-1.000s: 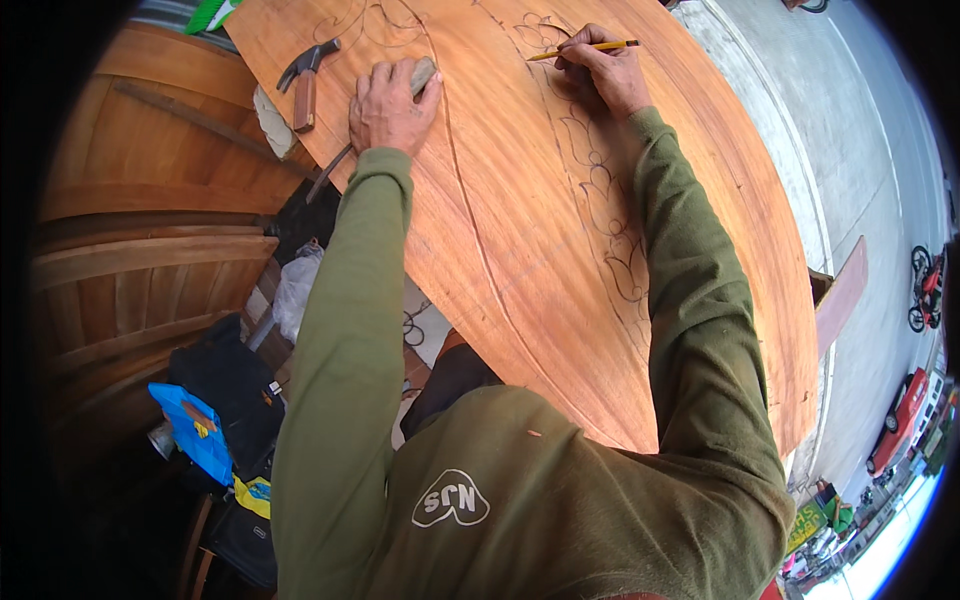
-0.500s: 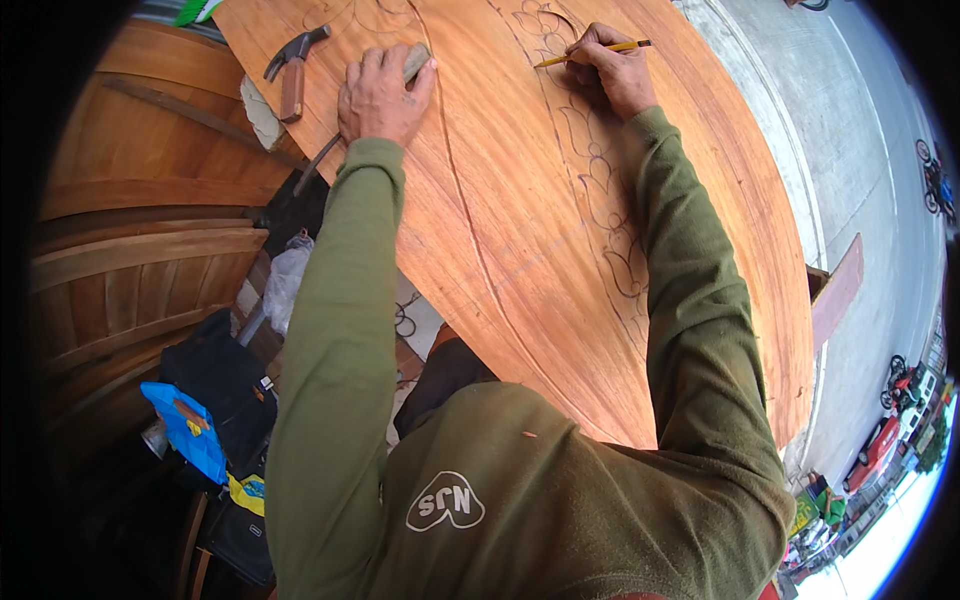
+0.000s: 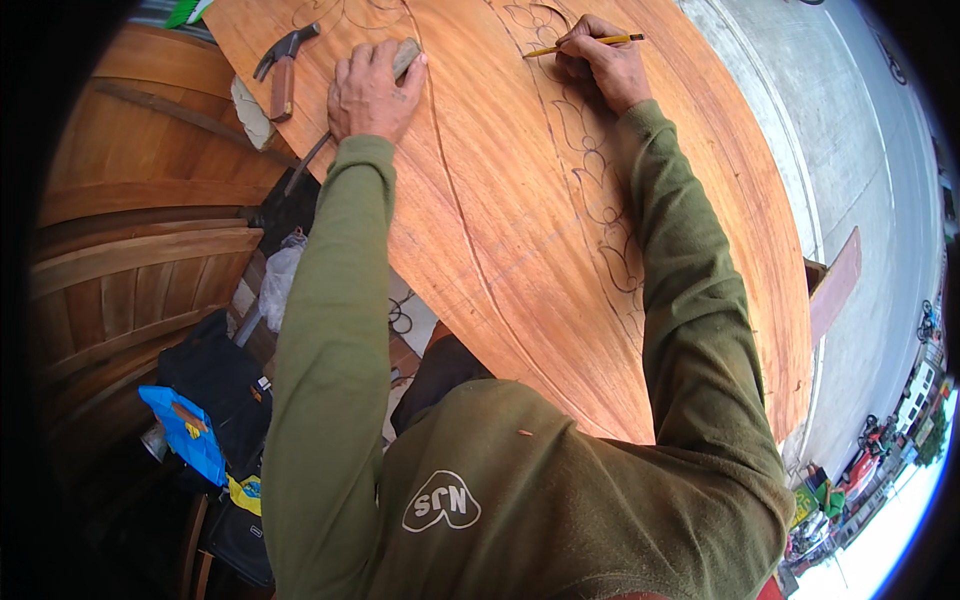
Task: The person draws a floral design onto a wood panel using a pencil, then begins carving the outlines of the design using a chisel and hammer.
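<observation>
A yellow pencil [image 3: 622, 39] is pinched in my right hand [image 3: 603, 66]. Its tip meets the wooden board [image 3: 500, 190] beside a drawn leaf pattern [image 3: 590, 165] that runs along the panel. Under my left hand [image 3: 372, 92], fingers curled over it, lies a tool with a blunt greyish wooden handle [image 3: 406, 57]. Its dark metal shaft [image 3: 308, 166] sticks out past the board's left edge, and the part in between is hidden by the hand. Left of that hand, a claw hammer [image 3: 284, 84] with a brown grip rests on the board.
Wooden panels [image 3: 140, 110] stand at the left. Below them are a black bag [image 3: 218, 390], a blue plastic package [image 3: 185, 435] and a clear plastic bag [image 3: 284, 280]. Right of the board lies grey pavement [image 3: 840, 150], with vehicles and a motorcycle farther off.
The pencil tip has shifted slightly away from me along the drawn pattern. My left hand keeps its place on the tool. The whole view has drifted a little.
</observation>
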The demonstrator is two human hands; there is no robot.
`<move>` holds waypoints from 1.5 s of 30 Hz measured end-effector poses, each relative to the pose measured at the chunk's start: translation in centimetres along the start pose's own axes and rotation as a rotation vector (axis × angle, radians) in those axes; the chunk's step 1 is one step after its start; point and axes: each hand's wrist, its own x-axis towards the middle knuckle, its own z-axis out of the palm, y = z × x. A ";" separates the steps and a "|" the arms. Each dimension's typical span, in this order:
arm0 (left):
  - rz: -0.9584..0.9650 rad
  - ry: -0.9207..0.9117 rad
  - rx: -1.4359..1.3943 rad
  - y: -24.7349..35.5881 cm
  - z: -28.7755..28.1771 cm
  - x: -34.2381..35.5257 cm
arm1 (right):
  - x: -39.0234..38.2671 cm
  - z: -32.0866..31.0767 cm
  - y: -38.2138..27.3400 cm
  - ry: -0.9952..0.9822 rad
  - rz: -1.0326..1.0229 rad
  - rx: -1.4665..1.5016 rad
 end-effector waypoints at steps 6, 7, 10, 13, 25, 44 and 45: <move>-0.001 -0.017 -0.020 0.1 -0.1 0.1 | -0.4 0.1 -0.1 -0.010 -0.029 0.118; -0.004 -0.020 -0.013 0.1 -0.1 0.0 | -0.5 0.4 -0.4 -0.010 -0.026 0.119; -0.009 -0.037 0.011 0.0 -0.2 0.0 | -0.5 0.5 -0.5 0.015 -0.023 0.014; -0.012 -0.052 0.022 0.0 -0.1 0.1 | -0.5 0.2 0.0 0.060 -0.015 0.055; -0.020 -0.054 0.002 0.0 -0.1 0.1 | -0.7 0.0 0.1 0.044 -0.026 -0.012; -0.008 -0.031 0.009 -0.1 0.0 0.0 | -2.3 0.8 -1.7 0.043 0.027 0.075; -0.007 -0.032 0.007 -0.1 0.1 -0.1 | -2.5 1.0 -1.8 0.072 0.029 0.097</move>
